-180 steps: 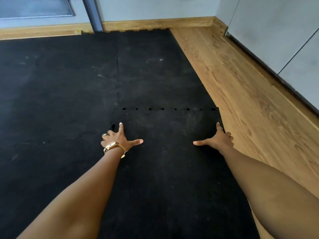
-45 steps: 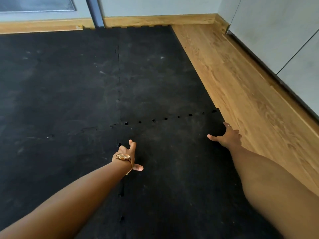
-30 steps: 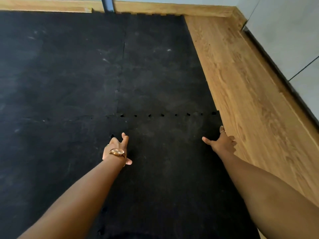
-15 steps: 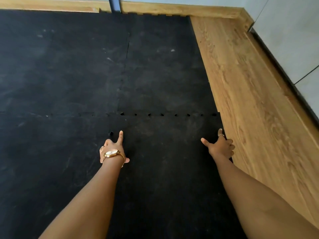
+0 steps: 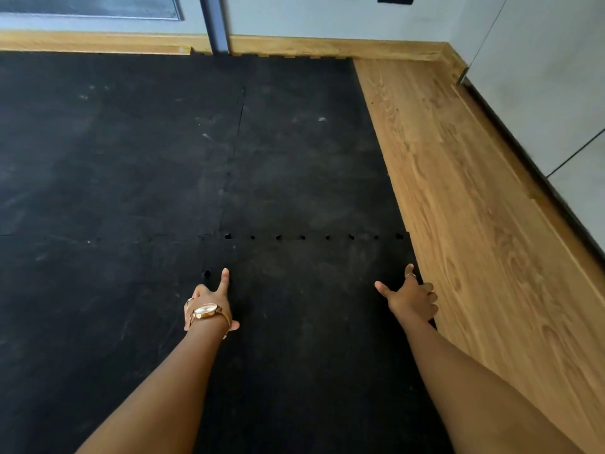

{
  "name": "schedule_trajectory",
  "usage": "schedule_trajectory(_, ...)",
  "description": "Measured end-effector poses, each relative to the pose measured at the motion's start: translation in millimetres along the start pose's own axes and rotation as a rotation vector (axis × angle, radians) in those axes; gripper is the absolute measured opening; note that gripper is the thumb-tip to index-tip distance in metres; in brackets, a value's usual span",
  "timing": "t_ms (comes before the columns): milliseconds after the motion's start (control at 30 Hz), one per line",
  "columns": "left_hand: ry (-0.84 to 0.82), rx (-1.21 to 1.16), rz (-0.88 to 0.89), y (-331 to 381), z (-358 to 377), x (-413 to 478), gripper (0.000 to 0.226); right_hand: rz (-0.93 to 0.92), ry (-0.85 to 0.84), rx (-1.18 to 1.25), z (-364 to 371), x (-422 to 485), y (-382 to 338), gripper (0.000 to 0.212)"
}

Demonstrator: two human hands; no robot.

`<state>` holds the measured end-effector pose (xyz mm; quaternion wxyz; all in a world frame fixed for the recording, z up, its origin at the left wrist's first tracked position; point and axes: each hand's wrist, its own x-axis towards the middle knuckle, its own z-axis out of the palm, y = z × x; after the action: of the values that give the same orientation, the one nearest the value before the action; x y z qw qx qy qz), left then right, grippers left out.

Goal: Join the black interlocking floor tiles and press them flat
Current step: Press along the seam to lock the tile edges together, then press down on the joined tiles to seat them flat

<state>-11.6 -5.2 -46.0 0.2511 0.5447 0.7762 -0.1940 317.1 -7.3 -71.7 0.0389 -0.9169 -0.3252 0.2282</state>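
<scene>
A near black tile (image 5: 304,329) lies under both my hands. Its far toothed edge meets a far black tile (image 5: 304,172) along a seam (image 5: 314,237) where several small dark gaps show. My left hand (image 5: 211,306), with a gold watch, rests on the tile's left edge, index finger stretched forward beside a small gap (image 5: 207,273), other fingers curled. My right hand (image 5: 411,298) rests on the tile's right edge next to the wood floor, thumb and index finger spread. Neither hand holds anything.
More black tiles (image 5: 98,158) cover the floor to the left. Bare wood floor (image 5: 474,224) runs along the right, bounded by white cabinet fronts (image 5: 550,93). A wooden skirting board (image 5: 311,47) and a grey post (image 5: 214,24) stand at the far wall.
The near tile swung square to the far tile, and the seam now runs level. My left hand moved forward along the left edge; my right hand stayed on the right edge.
</scene>
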Motion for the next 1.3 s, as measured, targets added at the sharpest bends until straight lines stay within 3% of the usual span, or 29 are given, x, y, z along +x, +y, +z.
schedule_trajectory(167, -0.008, 0.028, 0.015, -2.1, 1.0, 1.0, 0.116, -0.008, -0.032, -0.03, -0.1, 1.4, -0.6, 0.092)
schedule_trajectory(267, -0.081, 0.06, -0.071, 6.8, -3.7, 2.9, 0.111, -0.015, -0.078, -0.126, -4.0, -1.2, -8.2, 0.091)
schedule_trajectory(333, -0.107, 0.136, -0.117, 22.5, -12.8, 1.1, 0.092, -0.173, -0.062, -0.278, -9.7, -1.9, -25.3, 0.091)
schedule_trajectory(400, -0.032, 0.337, -0.084, 45.3, -28.2, -0.5, 0.082, -0.461, -0.124, -0.32, -12.2, -0.4, -53.3, 0.094)
schedule_trajectory(500, 0.12, 0.462, 0.147, 75.5, -52.1, 10.2, 0.108, -0.722, -0.354, -0.324, 0.2, -4.2, -94.9, 0.11)
schedule_trajectory(567, 0.166, 0.433, 0.309, 84.6, -56.4, 29.4, 0.133, -0.798, -0.348, -0.481, 13.5, -6.2, -112.3, 0.126)
schedule_trajectory(633, 0.151, 0.489, 0.401, 85.9, -54.0, 46.9, 0.147, -0.802, -0.329, -0.569, 20.8, -2.9, -124.0, 0.134)
schedule_trajectory(800, 0.038, 0.511, 0.542, 78.1, -53.4, 68.8, 0.146, -0.779, -0.353, -0.594, 24.2, -0.9, -131.0, 0.133)
schedule_trajectory(1067, -0.099, 0.335, 0.536, 66.7, -50.0, 75.0, 0.153, -0.714, -0.395, -0.647, 28.5, -4.8, -139.1, 0.134)
schedule_trajectory(1200, -0.082, 0.362, 0.543, 68.2, -54.0, 62.6, 0.153, -0.648, -0.365, -0.706, 25.0, -23.3, -142.0, 0.132)
schedule_trajectory(1300, 0.022, 0.381, 0.465, 54.7, -61.4, 66.7, 0.155, -0.732, -0.364, -0.726, 29.2, -45.0, -166.6, 0.133)
